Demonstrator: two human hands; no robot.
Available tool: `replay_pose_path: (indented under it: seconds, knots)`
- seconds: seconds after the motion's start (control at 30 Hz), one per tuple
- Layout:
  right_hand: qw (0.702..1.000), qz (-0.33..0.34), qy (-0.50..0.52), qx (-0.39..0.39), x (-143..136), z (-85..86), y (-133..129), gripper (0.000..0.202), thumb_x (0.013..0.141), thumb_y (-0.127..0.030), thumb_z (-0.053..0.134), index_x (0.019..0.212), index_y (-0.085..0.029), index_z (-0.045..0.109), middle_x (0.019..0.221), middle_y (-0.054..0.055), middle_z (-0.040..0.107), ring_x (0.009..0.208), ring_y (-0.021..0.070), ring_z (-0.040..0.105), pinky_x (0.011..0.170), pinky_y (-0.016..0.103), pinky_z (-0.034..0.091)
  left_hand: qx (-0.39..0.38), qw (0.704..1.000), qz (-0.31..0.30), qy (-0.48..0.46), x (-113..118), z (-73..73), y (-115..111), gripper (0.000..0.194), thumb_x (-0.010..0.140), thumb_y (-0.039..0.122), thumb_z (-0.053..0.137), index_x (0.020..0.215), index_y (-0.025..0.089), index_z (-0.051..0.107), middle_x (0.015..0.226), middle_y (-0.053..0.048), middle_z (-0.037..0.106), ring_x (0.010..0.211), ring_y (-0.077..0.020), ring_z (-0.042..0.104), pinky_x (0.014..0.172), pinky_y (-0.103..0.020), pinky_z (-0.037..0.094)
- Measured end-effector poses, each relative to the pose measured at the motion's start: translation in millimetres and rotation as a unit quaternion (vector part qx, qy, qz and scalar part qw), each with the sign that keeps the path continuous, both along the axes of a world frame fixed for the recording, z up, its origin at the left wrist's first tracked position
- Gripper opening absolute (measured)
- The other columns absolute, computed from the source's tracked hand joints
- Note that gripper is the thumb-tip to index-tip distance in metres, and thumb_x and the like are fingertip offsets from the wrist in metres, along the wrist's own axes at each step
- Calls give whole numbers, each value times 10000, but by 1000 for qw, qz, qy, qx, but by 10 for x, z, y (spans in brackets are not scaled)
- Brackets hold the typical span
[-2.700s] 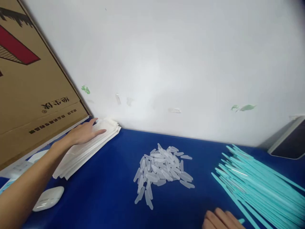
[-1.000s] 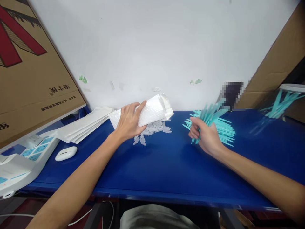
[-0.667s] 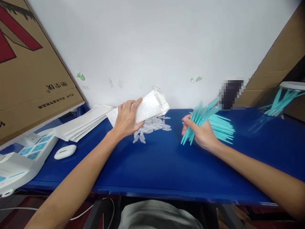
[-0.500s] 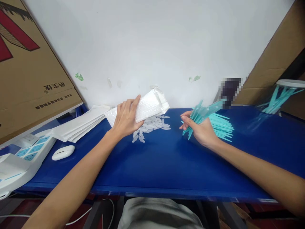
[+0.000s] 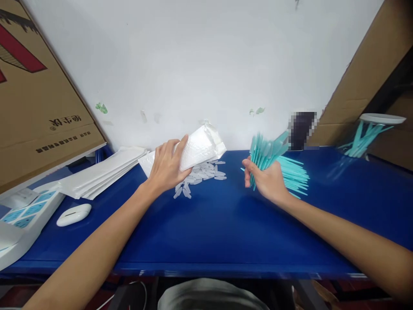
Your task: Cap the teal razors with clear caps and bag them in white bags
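My left hand is closed around a white bubble mailer, which it holds above the table with one end raised to the right. Under and in front of the mailer lies a heap of small translucent plastic pieces. In my right hand is a bundle of teal plastic sticks, gripped upright with their wider, see-through ends fanned at the top. Behind that hand, more teal sticks are spread in a pile on the blue table.
A stack of flat white mailers lies at the left. In front of it are a white earbud case and a power strip. At the right stands a clear container of teal sticks. Cardboard leans at the left against the wall.
The bundle of teal sticks has turned more upright in my right hand. My left hand still holds the mailer. The whole view has shifted slightly.
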State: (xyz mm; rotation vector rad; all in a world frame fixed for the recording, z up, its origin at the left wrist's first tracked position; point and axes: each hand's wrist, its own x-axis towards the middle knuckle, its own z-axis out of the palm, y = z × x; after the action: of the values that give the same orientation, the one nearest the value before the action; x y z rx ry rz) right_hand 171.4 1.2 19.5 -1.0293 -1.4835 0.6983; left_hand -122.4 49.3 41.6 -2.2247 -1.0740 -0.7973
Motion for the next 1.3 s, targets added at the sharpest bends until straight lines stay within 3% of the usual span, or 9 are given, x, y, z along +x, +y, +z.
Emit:
replay_pose_path:
  seconds: [0.17,0.43,0.53,0.63,0.8,0.97,1.07,1.13,1.3]
  knots:
    - [1000,0,5,-30,19,-112,62,477,794,-569,753,675,-231,437,536,-70,421,495,112,437,502,282,370,-3,1000,-9,-2,25,-4,-19,959,857,443,657,1613,216,113,1318,-186,481,1144,-365,479,953,-517,401]
    - [984,76,-124,-104,-59,-135,-1,441,830,-588,682,642,-239,491,540,-31,527,535,163,540,587,327,462,16,1000,-13,-9,66,8,-45,960,840,432,659,1601,177,135,1295,-191,473,1170,-367,476,963,-513,406]
    - [984,49,-154,-79,-49,-121,-4,443,868,-609,609,646,-241,503,532,-30,507,522,169,512,554,328,428,3,1000,-21,-5,74,14,-69,940,830,428,654,1589,161,166,1282,-186,480,1141,-357,495,945,-494,421]
    - [973,-13,-230,2,52,-48,33,423,879,-581,574,646,-231,529,576,-10,520,567,179,486,560,327,367,-31,999,-32,17,83,63,-125,937,810,421,658,1575,145,192,1269,-178,505,1086,-340,527,919,-472,442]
    - [881,-145,-449,45,290,159,104,278,898,-432,539,726,-222,595,638,55,599,580,208,509,560,341,295,-96,992,-55,64,124,182,-249,776,799,418,654,1466,131,382,1262,-167,557,1076,-333,569,902,-450,468]
    - [795,-187,-577,14,336,283,98,168,894,-343,561,823,-199,608,700,102,649,633,246,581,560,339,264,-133,982,-86,98,172,196,-309,605,834,380,616,1382,173,468,1276,-130,597,1086,-309,593,907,-431,478]
    - [724,-183,-665,23,271,400,84,119,902,-253,520,866,-196,618,796,110,706,695,255,623,586,343,287,-141,981,-90,100,212,189,-344,601,841,367,608,1390,169,462,1304,-136,597,1114,-310,592,935,-434,475]
    - [692,-168,-701,33,190,543,95,122,909,-262,523,893,-198,625,841,114,722,708,259,639,584,338,294,-153,980,-83,98,256,197,-380,616,843,368,612,1402,163,454,1325,-143,593,1122,-318,592,943,-448,476]
    - [628,-70,-768,106,-143,1152,147,161,870,-156,568,1010,-198,634,911,105,703,765,250,655,598,338,339,-212,976,-54,20,404,281,-459,660,899,415,588,1485,194,378,1348,-139,589,1128,-337,603,934,-480,492]
